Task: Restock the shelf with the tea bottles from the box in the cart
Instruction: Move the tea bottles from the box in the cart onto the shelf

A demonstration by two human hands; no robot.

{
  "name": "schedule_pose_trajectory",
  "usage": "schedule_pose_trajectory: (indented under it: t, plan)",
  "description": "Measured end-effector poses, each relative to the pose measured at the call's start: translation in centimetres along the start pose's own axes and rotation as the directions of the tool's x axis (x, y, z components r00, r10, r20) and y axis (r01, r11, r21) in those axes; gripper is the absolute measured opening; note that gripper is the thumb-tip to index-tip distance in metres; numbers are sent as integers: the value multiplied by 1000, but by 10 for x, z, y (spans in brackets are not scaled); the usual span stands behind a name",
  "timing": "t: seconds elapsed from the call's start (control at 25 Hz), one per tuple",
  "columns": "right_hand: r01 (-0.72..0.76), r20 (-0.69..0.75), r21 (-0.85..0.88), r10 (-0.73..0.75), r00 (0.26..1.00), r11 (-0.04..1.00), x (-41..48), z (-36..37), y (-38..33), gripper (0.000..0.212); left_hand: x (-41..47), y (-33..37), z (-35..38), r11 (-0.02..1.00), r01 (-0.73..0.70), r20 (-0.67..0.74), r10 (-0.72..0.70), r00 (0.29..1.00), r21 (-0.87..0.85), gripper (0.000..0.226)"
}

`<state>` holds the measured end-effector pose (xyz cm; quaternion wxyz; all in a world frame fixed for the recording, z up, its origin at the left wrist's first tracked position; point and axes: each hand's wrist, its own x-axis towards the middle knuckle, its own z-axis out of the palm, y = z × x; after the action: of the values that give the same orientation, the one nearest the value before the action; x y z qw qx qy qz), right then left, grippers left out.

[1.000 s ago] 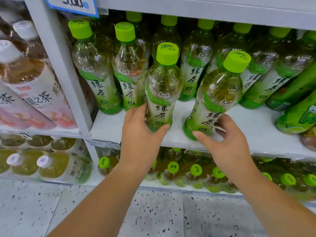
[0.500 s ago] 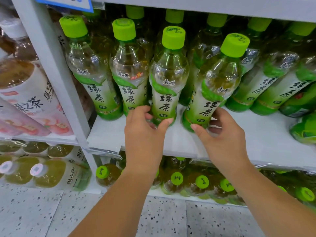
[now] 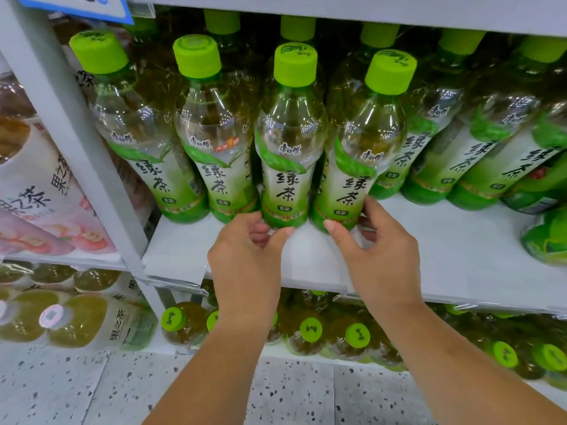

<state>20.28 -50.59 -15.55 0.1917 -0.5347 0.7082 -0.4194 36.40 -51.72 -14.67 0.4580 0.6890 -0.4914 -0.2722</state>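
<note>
A white floor (image 3: 306, 394) of dark-speckled tiles runs under white metal shelving. A slanting white upright (image 3: 76, 142) parts two bays. The shelf (image 3: 445, 256) on its right is plain white board. A blue-edged price tag (image 3: 76, 4) hangs top left. Ceiling light glints on plastic.

Behind the grip, both forearms are bare right to the lower edge of view — the left hand (image 3: 245, 262) and right hand (image 3: 380, 256) bare as well, thumbnails trimmed short.
</note>
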Motion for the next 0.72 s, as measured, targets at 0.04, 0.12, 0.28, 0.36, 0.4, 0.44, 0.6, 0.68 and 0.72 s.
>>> schedule_pose_trajectory:
  t: [0.04,0.12,0.28,0.36,0.4,0.44,0.6,0.68,0.72]
  plan:
    - [-1,-2,-39,1,1000,999,0,1,1,63,0,0,0,1000,8,-3,-8,1000,3,44]
    - [-2,-4,-90,2,1000,996,0,2,3,67,0,1,1,1000,3,-2,-3,1000,24,44]
    - [6,-6,-128,-6,1000,992,0,2,3,70,-1,3,0,999,-9,5,9,1000,40,46]
    - [4,-5,-134,-5,1000,991,0,3,3,71,-1,1,0,999,-15,7,15,1000,45,48]
    - [2,-7,-132,-3,1000,991,0,3,4,71,-1,0,0,999,-17,9,17,1000,46,48]
    - [-4,-11,-127,2,1000,992,1,4,4,72,0,-1,0,999,-18,15,17,1000,43,48]
    - [-31,-7,-85,31,1000,996,2,3,5,75,-1,-3,-2,1000,-6,50,6,999,2,49]
    - [-29,-6,-38,28,1000,999,1,2,2,70,-2,-3,-5,1000,7,81,-4,997,-29,49]
    - [-34,-5,-5,34,999,999,2,1,0,66,-2,-2,-6,999,20,105,-15,994,-50,49]
